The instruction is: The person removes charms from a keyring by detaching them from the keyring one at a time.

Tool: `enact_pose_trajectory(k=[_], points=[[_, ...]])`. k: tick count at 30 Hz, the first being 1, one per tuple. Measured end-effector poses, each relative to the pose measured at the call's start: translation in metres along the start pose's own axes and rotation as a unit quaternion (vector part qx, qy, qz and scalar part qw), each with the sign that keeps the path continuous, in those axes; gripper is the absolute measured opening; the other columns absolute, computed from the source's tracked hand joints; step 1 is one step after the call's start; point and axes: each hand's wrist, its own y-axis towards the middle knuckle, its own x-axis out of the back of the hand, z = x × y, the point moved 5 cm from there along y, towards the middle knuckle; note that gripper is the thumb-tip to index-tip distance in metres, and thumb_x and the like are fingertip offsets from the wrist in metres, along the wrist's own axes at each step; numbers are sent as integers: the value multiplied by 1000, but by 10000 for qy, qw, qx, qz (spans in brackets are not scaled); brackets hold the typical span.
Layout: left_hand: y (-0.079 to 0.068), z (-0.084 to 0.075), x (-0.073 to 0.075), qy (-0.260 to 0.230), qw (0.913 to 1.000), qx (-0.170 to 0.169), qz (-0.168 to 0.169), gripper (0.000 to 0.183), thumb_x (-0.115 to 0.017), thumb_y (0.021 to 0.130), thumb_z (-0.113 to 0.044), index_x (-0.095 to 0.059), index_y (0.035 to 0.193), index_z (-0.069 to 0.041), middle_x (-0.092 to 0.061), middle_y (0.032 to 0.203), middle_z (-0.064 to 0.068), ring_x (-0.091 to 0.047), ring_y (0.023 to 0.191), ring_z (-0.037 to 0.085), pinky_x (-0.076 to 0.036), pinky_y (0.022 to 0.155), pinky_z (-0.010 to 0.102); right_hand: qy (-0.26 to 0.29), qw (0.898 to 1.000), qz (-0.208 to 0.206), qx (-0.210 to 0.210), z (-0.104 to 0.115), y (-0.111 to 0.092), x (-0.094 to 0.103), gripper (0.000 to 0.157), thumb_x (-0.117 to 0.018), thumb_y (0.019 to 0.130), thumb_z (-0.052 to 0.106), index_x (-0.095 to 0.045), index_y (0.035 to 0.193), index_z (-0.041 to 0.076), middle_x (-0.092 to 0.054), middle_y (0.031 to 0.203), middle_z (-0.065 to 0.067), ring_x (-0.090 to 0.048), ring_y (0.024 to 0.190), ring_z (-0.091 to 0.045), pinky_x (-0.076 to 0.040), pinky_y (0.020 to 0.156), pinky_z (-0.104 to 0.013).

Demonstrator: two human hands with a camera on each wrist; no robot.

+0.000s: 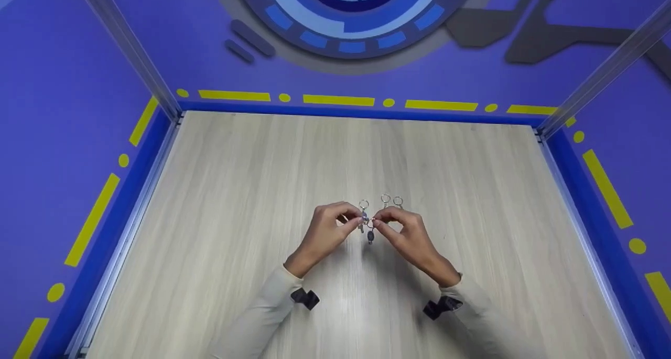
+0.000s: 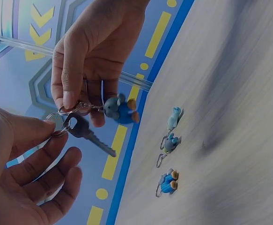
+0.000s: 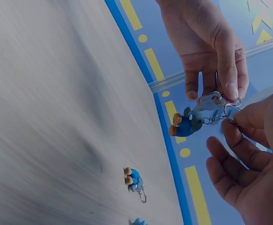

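My left hand [image 1: 330, 228] pinches a split ring [image 2: 61, 130] that carries a key [image 2: 87, 130] with a dark head. Facing it, my right hand [image 1: 409, 237] pinches the ring of a figure keychain [image 2: 120, 110], which has a grey head, blue body and orange feet. In the right wrist view, the figure hangs by its short chain below the left hand's fingers. The two rings meet between the fingertips; whether they are linked cannot be told. Both hands are held above the table.
Several more figure keychains lie on the wooden table [image 1: 251, 191]: one light blue [image 2: 174, 117], one grey and blue [image 2: 171, 142], another with orange feet [image 2: 168, 182]. Blue panels [image 1: 335, 81] with yellow marks enclose the table's back and sides.
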Motion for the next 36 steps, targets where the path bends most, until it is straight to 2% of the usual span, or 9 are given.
enact_pose_trajectory(k=[4, 7, 10, 14, 17, 21, 30, 36], points=[[-1, -1, 2, -6, 9995, -3, -308, 9, -82, 97, 1, -82, 96, -8, -80, 92, -3, -72, 83, 10, -64, 77, 51, 205, 9997, -84, -49, 1, 0, 1, 14, -79, 97, -6, -80, 102, 7, -80, 98, -4, -74, 91, -17, -58, 91, -24], [-1, -1, 2, -37, 9992, 20, -408, 8, -82, 97, 0, -82, 97, -8, -81, 93, -3, -73, 84, 10, -64, 77, 48, 471, 9987, -92, -190, 2, -1, 1, 11, -77, 100, -5, -79, 104, 5, -80, 102, -7, -74, 96, -15, -58, 92, -23], [-1, -1, 0, -88, 9993, 126, -333, 9, -81, 97, 1, -82, 97, -9, -81, 94, -2, -73, 84, 10, -64, 77, 41, 820, 9959, -69, -375, 1, -1, 1, 8, -73, 103, -3, -78, 106, 3, -80, 104, -8, -74, 97, -17, -58, 92, -23], [-1, 0, -2, -59, 9995, 310, -70, 10, -80, 98, 1, -81, 97, -9, -80, 95, -2, -72, 86, 10, -62, 78, 32, 1091, 9930, -4, -459, 1, -1, 1, 6, -70, 105, -2, -76, 106, 1, -80, 102, -12, -76, 95, -26, -59, 88, -24], [-1, 0, -4, -8, 9994, 327, 111, 7, -79, 99, 1, -81, 99, -6, -80, 96, 1, -71, 87, 12, -63, 79, 35, 1065, 9934, 9, -426, 1, -2, 2, 6, -70, 105, -2, -76, 106, 0, -80, 101, -13, -76, 93, -26, -60, 86, -24], [0, -2, -5, 33, 9995, 203, 252, 5, -80, 98, 0, -81, 101, -3, -80, 97, 7, -73, 87, 15, -64, 79, 43, 915, 9950, 37, -409, 2, -2, 3, 5, -72, 103, -3, -76, 105, 0, -79, 100, -11, -75, 94, -18, -58, 89, -23], [4, -7, -8, 193, 9989, -199, 370, 6, -82, 97, 1, -80, 99, -4, -79, 93, 5, -73, 86, 15, -64, 78, 51, 543, 9978, 182, -339, 2, -1, 3, 6, -74, 102, -3, -77, 104, 3, -80, 100, -7, -75, 95, -15, -57, 94, -25], [3, -9, -7, 560, 9974, -394, 204, 5, -83, 96, -1, -81, 96, -6, -78, 92, 3, -72, 85, 14, -63, 78, 35, 375, 9989, 145, -224, 3, -2, 4, 9, -75, 101, -4, -77, 104, 4, -82, 100, -5, -76, 97, -14, -58, 96, -25]])
